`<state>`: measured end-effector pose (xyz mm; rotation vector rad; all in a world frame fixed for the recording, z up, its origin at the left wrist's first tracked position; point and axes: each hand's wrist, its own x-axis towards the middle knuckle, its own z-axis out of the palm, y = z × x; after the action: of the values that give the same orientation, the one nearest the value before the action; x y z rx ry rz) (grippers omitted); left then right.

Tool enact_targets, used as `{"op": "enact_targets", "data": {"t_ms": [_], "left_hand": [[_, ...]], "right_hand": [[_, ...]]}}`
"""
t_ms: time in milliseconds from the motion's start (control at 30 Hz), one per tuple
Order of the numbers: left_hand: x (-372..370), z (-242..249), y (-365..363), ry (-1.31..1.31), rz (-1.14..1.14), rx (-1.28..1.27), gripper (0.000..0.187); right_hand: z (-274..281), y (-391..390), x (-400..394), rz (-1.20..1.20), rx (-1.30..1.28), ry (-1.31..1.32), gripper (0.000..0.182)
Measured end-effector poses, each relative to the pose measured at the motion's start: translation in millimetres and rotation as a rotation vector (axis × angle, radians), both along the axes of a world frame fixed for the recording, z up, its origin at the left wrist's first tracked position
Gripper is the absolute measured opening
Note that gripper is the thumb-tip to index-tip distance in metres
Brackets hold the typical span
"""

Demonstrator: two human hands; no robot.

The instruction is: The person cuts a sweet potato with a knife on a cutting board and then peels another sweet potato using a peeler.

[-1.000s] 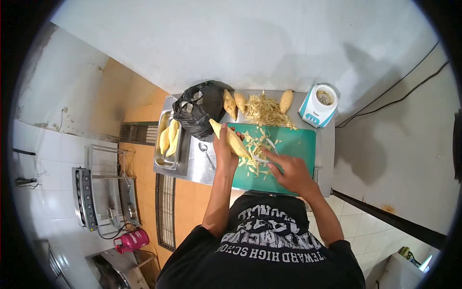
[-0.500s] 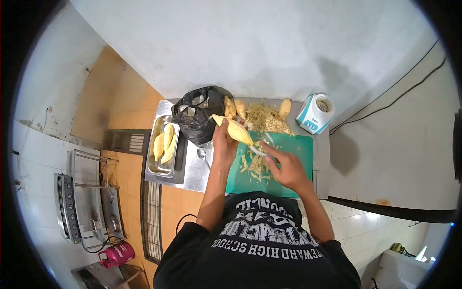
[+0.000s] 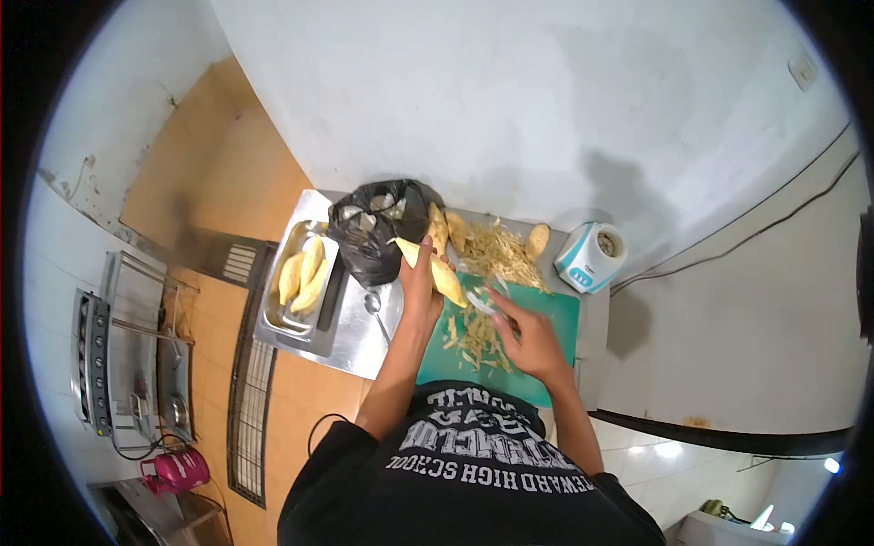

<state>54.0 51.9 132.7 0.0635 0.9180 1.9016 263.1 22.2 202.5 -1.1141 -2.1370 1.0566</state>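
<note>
My left hand [image 3: 417,289] is wrapped round a peeled yellow sweet potato [image 3: 446,280], which slants down to the right over the green cutting board [image 3: 563,318]. A white peeler [image 3: 480,302] sits in my right hand [image 3: 533,346], just right of the sweet potato's lower end. Loose strips of peel [image 3: 478,346] lie on the board beneath both hands. Behind the board is a larger heap of peel [image 3: 501,255], with unpeeled sweet potatoes [image 3: 537,241] on either side of it.
A black plastic bag [image 3: 364,259] stands left of the board. Further left, a metal tray [image 3: 271,308] holds peeled sweet potatoes [image 3: 312,259]. A spoon [image 3: 374,305] lies on the steel counter. At the right stands a white and turquoise appliance [image 3: 583,264].
The whole view has shifted and tilted slightly. The peeler is now a little apart from the sweet potato's lower end; both hands keep their holds.
</note>
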Motion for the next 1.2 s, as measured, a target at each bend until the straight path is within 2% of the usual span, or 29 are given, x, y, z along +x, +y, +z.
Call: {"op": "enact_targets", "data": {"t_ms": [133, 200, 233, 267, 300, 333, 367, 433, 467, 533, 633, 667, 700, 733, 767, 833, 900, 967, 1033, 1133, 1167, 1200], "left_hand": [[1.4, -19.1, -5.4, -0.151, -0.110, 0.065, 0.028], [-5.3, -28.5, -5.4, 0.029, -0.072, 0.011, 0.026], [-11.3, -27.7, -5.5, -0.144, -0.035, -0.035, 0.028], [-19.6, -33.5, -4.9, -0.181, -0.035, -0.015, 0.029], [-23.5, -41.5, -6.1, -0.219, -0.039, -0.006, 0.030], [-20.1, -28.5, -9.8, -0.115, 0.004, -0.041, 0.031], [-16.4, -15.6, -12.7, -0.011, 0.043, -0.084, 0.032], [-12.2, -25.6, -8.7, -0.044, 0.055, -0.068, 0.029], [-7.8, -23.9, -9.2, -0.059, 0.055, -0.036, 0.027], [-6.8, -17.4, -7.1, -0.138, 0.046, 0.022, 0.025], [-16.9, 0.4, -10.7, -0.027, 0.112, 0.012, 0.026], [-30.9, -17.4, -7.8, -0.185, 0.090, 0.060, 0.026], [-33.9, -18.5, -6.8, -0.186, 0.100, 0.065, 0.026], [-34.2, -21.2, -5.8, -0.091, 0.124, 0.052, 0.027], [-33.6, -20.2, -5.1, 0.004, 0.145, 0.036, 0.028], [-28.2, -21.9, -9.1, -0.005, 0.052, 0.060, 0.030], [-19.6, -19.2, -12.2, -0.008, -0.140, 0.134, 0.035], [-11.5, -19.5, -11.4, -0.021, -0.154, 0.104, 0.039], [-8.4, -14.5, -12.2, 0.052, -0.055, 0.018, 0.043], [-28.5, -38.0, -4.5, -0.026, -0.029, 0.056, 0.040], [-33.6, -44.6, -1.8, -0.091, -0.027, 0.072, 0.038], [-29.7, -33.6, -4.6, -0.006, 0.018, 0.013, 0.034]], "right_hand": [[-17.4, -7.3, -14.4, 0.053, 0.108, -0.120, 0.039], [-44.3, -13.8, 8.1, 0.086, 0.148, -0.126, 0.039], [-49.3, -9.9, 16.2, 0.114, 0.175, -0.134, 0.040], [-35.1, -6.9, 17.2, 0.130, 0.184, -0.140, 0.040], [-11.4, -9.9, 18.7, 0.077, -0.027, -0.227, 0.041], [1.3, -10.9, 19.7, 0.020, -0.243, -0.318, 0.043], [1.3, -10.2, 17.5, 0.025, -0.255, -0.332, 0.043], [0.9, -7.2, 1.6, 0.040, -0.099, -0.076, 0.042], [9.3, -3.3, -8.5, 0.077, -0.135, -0.183, 0.043], [-12.5, -7.5, -20.1, 0.124, -0.076, -0.151, 0.042], [-42.9, -7.0, -7.9, 0.175, 0.057, -0.117, 0.041], [-45.9, -4.3, 3.7, 0.182, -0.028, -0.188, 0.041], [-44.8, -6.5, 8.5, 0.181, -0.123, -0.262, 0.042], [-41.7, -9.5, 11.9, 0.128, -0.168, -0.135, 0.041], [-38.8, -6.9, 9.6, 0.135, -0.169, -0.144, 0.041], [-35.0, -4.4, 1.0, 0.014, -0.136, 0.048, 0.041], [-14.6, 2.3, -19.7, 0.007, -0.082, -0.041, 0.041], [-14.7, 2.3, -23.1, 0.005, -0.018, -0.117, 0.042], [-39.6, 4.3, -20.7, 0.086, 0.206, -0.276, 0.042], [-84.9, -1.9, 15.4, 0.219, 0.306, -0.289, 0.043], [-78.5, 0.5, 15.1, 0.225, 0.309, -0.287, 0.043], [-64.6, -2.6, 16.8, 0.140, 0.151, -0.263, 0.041]]}}
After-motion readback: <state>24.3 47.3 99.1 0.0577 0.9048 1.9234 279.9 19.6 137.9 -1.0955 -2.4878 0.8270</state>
